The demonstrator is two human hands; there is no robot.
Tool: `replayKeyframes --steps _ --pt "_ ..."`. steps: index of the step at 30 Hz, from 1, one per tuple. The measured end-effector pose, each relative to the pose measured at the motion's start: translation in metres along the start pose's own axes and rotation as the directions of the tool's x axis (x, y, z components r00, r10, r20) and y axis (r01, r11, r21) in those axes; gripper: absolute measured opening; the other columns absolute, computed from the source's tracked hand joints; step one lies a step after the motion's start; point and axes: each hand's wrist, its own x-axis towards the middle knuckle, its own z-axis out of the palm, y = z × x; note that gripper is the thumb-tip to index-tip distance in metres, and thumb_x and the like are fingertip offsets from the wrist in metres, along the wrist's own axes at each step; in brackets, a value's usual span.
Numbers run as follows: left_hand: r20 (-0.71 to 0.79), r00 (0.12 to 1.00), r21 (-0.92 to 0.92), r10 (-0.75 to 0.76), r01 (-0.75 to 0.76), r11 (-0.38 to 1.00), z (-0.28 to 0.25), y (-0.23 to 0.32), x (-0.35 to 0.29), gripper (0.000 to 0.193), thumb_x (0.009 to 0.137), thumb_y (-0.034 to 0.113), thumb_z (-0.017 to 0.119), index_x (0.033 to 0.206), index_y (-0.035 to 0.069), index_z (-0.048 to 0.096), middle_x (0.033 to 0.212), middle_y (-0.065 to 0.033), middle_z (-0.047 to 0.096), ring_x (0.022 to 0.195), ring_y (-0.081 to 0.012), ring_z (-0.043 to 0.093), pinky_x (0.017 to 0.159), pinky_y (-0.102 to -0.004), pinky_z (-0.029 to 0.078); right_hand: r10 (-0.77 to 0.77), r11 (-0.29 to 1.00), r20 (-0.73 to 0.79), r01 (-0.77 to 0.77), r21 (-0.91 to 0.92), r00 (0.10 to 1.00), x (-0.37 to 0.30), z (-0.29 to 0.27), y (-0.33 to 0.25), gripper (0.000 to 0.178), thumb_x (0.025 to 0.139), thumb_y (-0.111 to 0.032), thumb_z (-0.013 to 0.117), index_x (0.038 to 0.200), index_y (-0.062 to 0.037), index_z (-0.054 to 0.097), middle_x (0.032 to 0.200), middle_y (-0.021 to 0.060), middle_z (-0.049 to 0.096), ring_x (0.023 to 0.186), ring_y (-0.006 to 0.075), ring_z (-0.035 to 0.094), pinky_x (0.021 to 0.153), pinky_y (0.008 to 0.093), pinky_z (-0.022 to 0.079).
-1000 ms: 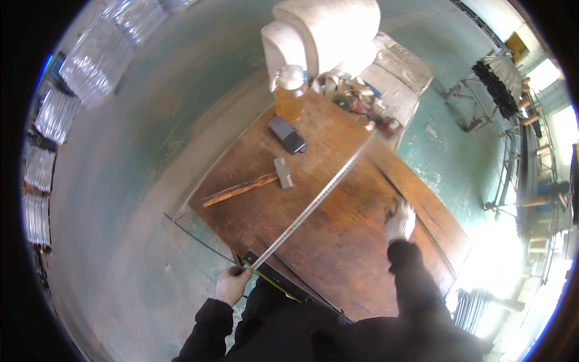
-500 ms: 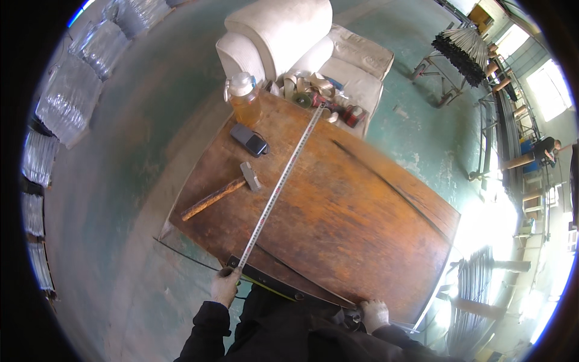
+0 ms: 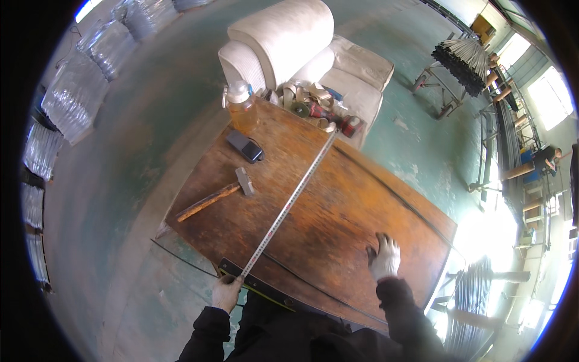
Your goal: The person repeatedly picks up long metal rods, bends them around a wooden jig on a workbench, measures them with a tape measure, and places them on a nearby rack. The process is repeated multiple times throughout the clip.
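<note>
My gloved left hand [image 3: 227, 293] is closed on the near end of a tape measure [image 3: 288, 208] at the table's front edge. Its white blade stretches diagonally across the wooden table [image 3: 329, 229] to the far edge. Beside that hand, a black flat bar with holes [image 3: 260, 286] lies along the front edge. My gloved right hand [image 3: 385, 256] is over the right part of the tabletop, fingers apart, holding nothing. A thin dark strip [image 3: 307, 282] runs between the two hands; another dark strip [image 3: 392, 188] lies farther back.
A hammer [image 3: 208, 201], a dark handheld device [image 3: 245, 146] and a bottle of amber liquid [image 3: 243, 111] stand or lie on the table's left. Behind is a pale sofa [image 3: 350, 69] with a red power tool [image 3: 322, 113] and straps. Black tubes fill a rack [image 3: 461, 63]; a person [image 3: 546, 160] is far right.
My right hand has risen from the front edge and moved up over the tabletop, opening. The tape's far end has swung right along the far edge; my left hand still grips its near end.
</note>
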Motion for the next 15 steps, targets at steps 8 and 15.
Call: replayKeyframes --steps 8,15 --pt "-0.075 0.997 0.174 0.001 0.012 0.985 -0.002 -0.001 -0.022 0.060 0.106 0.054 0.078 0.121 -0.003 0.087 0.116 -0.0298 0.087 0.116 -0.0488 0.083 0.102 -0.0525 0.064 -0.002 0.992 0.039 0.007 -0.124 0.999 0.184 0.013 -0.019 0.084 0.103 -0.032 0.087 0.175 -0.0060 0.052 0.178 0.0217 0.054 0.162 0.0433 0.054 0.132 0.0560 0.046" --pt "-0.055 0.992 0.225 -0.113 0.123 0.967 -0.006 0.015 -0.033 0.058 0.107 0.054 0.078 0.125 0.000 0.087 0.118 -0.0298 0.086 0.119 -0.0484 0.082 0.103 -0.0527 0.064 0.061 0.981 0.166 -0.029 -0.190 0.984 0.223 0.034 -0.032 0.095 0.109 -0.042 0.083 0.184 -0.0032 0.039 0.186 0.0224 0.047 0.169 0.0453 0.046 0.140 0.0554 0.039"
